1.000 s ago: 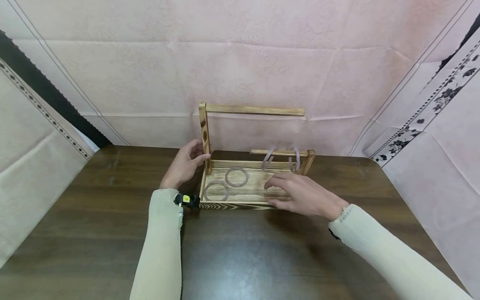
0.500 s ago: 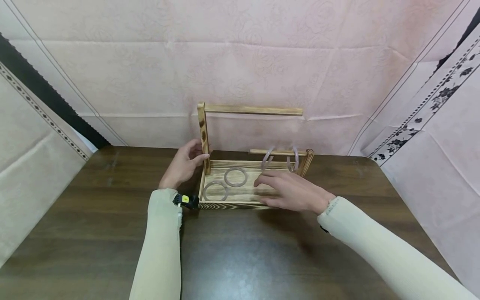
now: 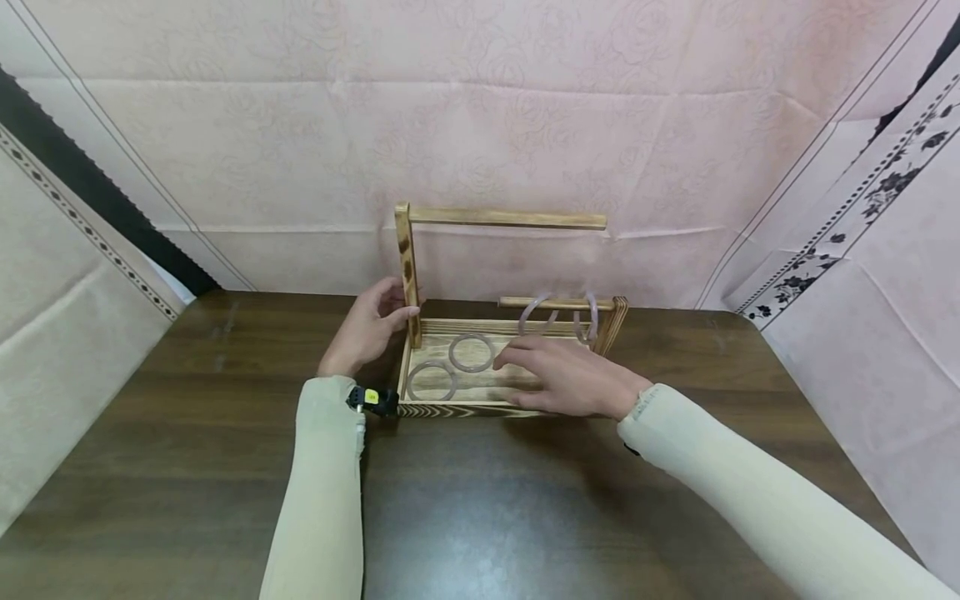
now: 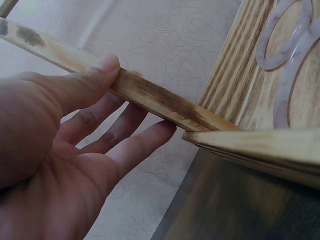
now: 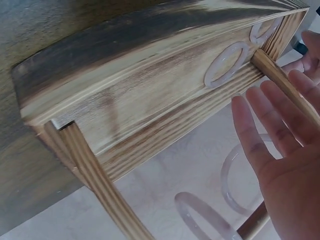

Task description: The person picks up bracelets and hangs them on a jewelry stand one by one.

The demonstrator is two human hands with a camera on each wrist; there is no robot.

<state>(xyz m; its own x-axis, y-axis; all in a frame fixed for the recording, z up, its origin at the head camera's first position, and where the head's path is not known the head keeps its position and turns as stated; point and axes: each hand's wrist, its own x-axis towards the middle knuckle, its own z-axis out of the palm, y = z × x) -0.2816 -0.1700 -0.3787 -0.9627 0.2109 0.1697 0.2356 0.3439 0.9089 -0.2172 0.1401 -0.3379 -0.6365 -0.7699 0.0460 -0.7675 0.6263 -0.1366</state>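
My left hand (image 3: 367, 331) pinches the left upright post (image 3: 408, 258) of a wooden rack, thumb in front and fingers behind in the left wrist view. My right hand (image 3: 564, 375) hovers palm down over the rack's tray (image 3: 450, 411), fingers slightly bent and holding nothing. Its fingertips are close to a pale translucent bangle (image 3: 451, 353) lying on the tray floor. A second bangle (image 3: 409, 385) lies in the tray's front left corner. Two more, a left bangle (image 3: 522, 315) and a right bangle (image 3: 595, 315), hang on the low rod (image 3: 570, 305) behind my right hand.
A higher bar (image 3: 510, 219) runs right from the left post above the tray. The low rod joins a short right post (image 3: 617, 323). The rack stands near the back edge of a dark wooden table (image 3: 480, 500), before a pink cloth (image 3: 480, 150).
My right hand has moved left over the tray, closer to the flat bangles. The left hanging bangle has swung and spread wider. My left hand stays on the post.
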